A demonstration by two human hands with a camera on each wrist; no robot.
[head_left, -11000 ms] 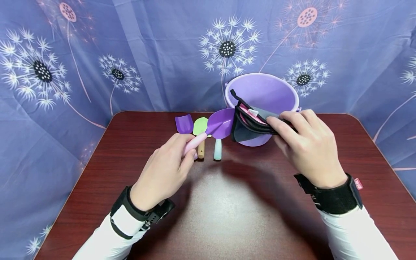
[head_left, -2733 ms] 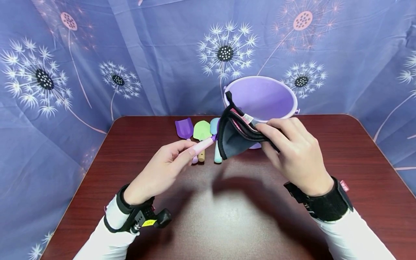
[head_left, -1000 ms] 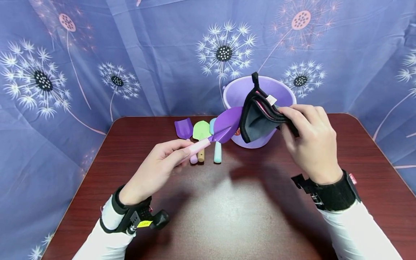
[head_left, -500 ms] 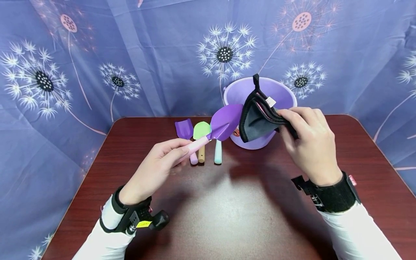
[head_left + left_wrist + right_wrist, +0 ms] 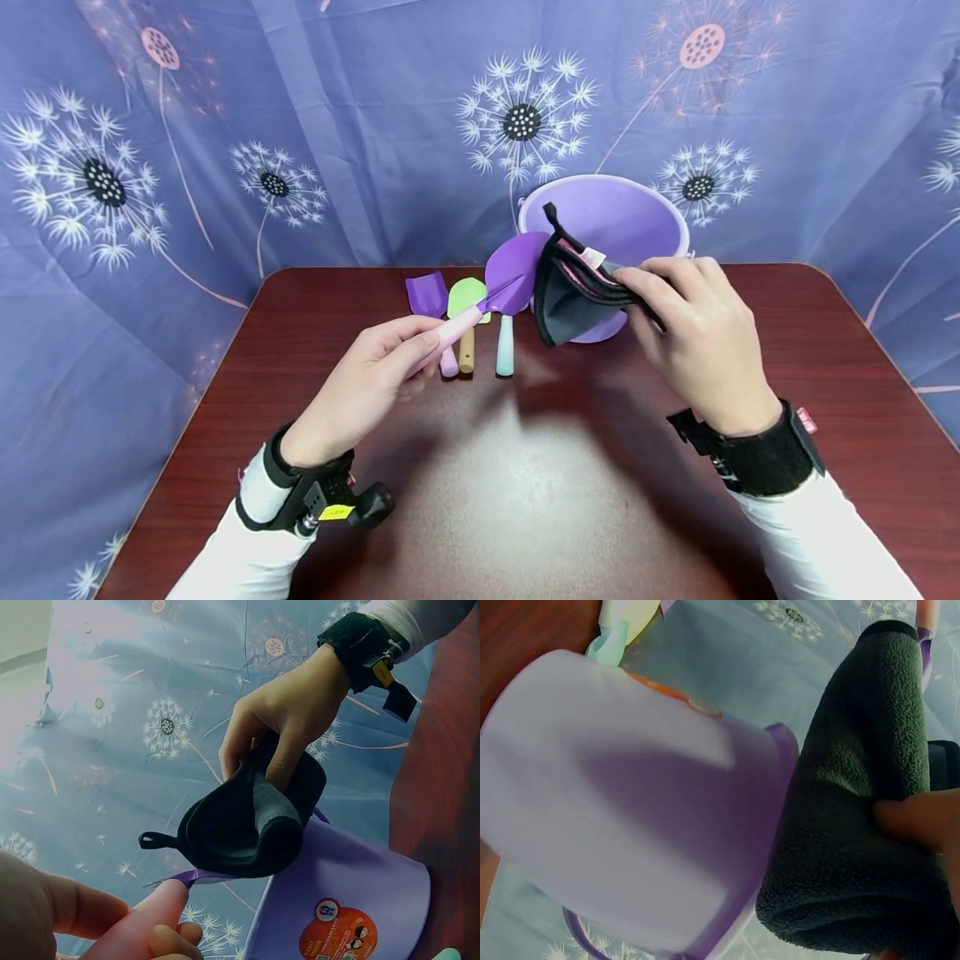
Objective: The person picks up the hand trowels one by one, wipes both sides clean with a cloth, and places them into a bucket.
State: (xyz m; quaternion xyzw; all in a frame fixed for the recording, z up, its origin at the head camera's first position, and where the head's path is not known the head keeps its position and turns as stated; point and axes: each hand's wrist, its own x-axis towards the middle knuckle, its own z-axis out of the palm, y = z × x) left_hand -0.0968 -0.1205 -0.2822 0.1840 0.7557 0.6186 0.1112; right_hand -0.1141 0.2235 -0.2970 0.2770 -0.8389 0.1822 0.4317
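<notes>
Much masked around the dark cloth [image 5: 573,304].
Cloth covers the far edge of the purple trowel [image 5: 513,279] and part of the bucket [image 5: 630,212]; in head view, trowel blade hides the head of the teal-handled tool [image 5: 505,346]. I can't read the white tag [image 5: 592,257], too small. Left wrist view: orange sticker [image 5: 337,936] cut by bottom edge, left hand [image 5: 367,375] by left edge.
</notes>
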